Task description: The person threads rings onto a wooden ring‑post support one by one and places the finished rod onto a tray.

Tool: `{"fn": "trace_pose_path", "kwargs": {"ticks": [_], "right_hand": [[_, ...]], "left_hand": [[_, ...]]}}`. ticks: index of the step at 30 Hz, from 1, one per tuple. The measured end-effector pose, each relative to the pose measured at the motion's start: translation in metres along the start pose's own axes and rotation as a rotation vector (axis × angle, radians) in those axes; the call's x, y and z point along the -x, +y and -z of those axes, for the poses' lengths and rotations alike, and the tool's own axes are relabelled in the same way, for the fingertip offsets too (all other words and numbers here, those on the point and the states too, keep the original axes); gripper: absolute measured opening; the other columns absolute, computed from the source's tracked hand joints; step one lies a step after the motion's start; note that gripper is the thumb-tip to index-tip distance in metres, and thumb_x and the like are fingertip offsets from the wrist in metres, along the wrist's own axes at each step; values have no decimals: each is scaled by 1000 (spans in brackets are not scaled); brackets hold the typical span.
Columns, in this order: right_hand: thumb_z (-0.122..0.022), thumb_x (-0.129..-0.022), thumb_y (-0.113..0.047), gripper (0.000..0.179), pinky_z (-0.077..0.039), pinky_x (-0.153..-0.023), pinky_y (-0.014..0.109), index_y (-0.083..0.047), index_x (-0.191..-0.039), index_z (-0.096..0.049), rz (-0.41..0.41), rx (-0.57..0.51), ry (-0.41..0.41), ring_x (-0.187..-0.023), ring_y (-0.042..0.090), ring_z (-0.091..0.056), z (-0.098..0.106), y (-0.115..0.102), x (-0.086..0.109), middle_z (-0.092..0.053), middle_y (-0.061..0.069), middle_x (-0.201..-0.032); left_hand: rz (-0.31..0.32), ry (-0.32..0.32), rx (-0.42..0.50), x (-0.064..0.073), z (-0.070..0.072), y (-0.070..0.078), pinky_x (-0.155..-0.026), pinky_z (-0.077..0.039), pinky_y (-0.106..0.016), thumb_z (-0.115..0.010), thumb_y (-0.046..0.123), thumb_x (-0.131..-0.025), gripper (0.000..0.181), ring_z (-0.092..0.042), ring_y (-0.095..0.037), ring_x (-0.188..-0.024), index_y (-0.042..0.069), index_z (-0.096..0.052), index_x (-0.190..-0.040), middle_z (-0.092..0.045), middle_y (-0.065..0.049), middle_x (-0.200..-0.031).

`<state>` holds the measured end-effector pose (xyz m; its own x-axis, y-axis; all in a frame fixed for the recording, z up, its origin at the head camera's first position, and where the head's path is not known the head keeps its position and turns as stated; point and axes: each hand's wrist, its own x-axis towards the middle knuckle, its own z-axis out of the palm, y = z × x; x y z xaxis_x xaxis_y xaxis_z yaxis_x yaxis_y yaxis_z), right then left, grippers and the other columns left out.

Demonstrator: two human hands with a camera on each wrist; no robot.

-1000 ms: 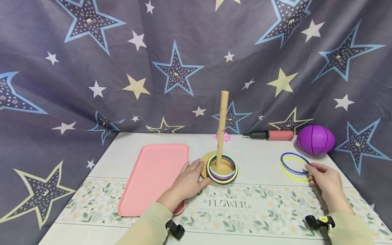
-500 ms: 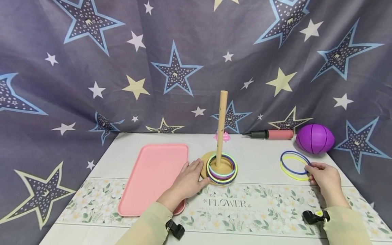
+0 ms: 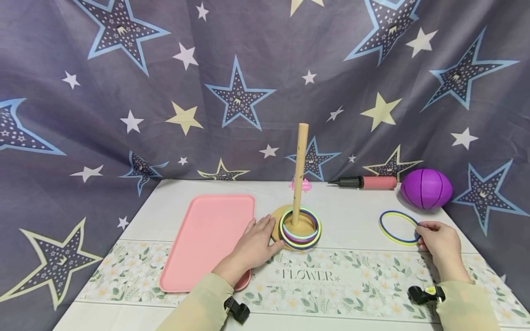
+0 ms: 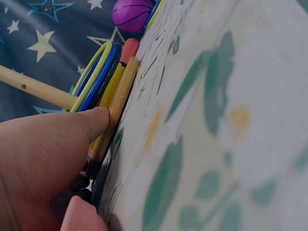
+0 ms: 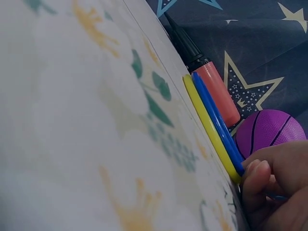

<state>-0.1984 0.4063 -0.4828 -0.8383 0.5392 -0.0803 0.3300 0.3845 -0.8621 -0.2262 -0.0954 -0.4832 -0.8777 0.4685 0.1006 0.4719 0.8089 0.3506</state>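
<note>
My right hand (image 3: 440,241) pinches the near right edge of a blue ring (image 5: 219,120). That ring lies almost exactly over a yellow ring (image 5: 208,126) at the table's right side, and in the right wrist view the two run side by side. At the middle, a wooden post (image 3: 301,170) stands upright on a round wooden base (image 3: 280,216). Several coloured rings (image 4: 91,79) are stacked around the post's foot. Fingers extended, my left hand (image 3: 254,246) rests at the left side of the base, its thumb near the rings.
A pink tray (image 3: 207,239) lies left, partly under my left forearm. Along the back are a small pink toy (image 3: 306,185) behind the post, a red and black hand pump (image 3: 377,182) and a purple ball (image 3: 426,188). A starred curtain (image 3: 256,46) hangs behind the table.
The blue ring, tilted up half a second ago, has come down over the yellow ring, with my right hand still pinching it. My left hand and the post stay put.
</note>
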Motion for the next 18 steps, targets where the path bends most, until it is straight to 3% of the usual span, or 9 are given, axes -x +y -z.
{"fn": "trace_pose_path", "kwargs": {"ticks": [8, 14, 18], "right_hand": [[-61, -104, -14, 42, -59, -49, 25, 9, -139, -62, 4, -60, 25, -57, 6, -62, -2, 2, 2, -63, -5, -73], [-65, -107, -14, 37, -56, -48, 24, 6, -138, -64, -11, -137, 50, -58, 6, -60, -3, 1, 4, -64, -9, -73], [-67, -108, -12, 28, -54, -47, 24, 4, -130, -68, -7, -198, 63, -60, 5, -60, -2, 1, 4, -66, -10, -73]], "left_hand": [[5, 0, -1, 0, 0, 0, -137, -11, -55, -63, 52, -110, 84, -31, -35, -164, -5, -40, -167, -37, -23, -174], [-2, -3, -8, 1, 1, 0, -137, -12, -54, -63, 51, -110, 84, -32, -35, -164, -6, -40, -167, -37, -23, -174], [-6, -3, -6, 1, 1, 0, -137, -12, -54, -63, 51, -110, 83, -32, -36, -164, -6, -40, -167, -38, -24, -174]]}}
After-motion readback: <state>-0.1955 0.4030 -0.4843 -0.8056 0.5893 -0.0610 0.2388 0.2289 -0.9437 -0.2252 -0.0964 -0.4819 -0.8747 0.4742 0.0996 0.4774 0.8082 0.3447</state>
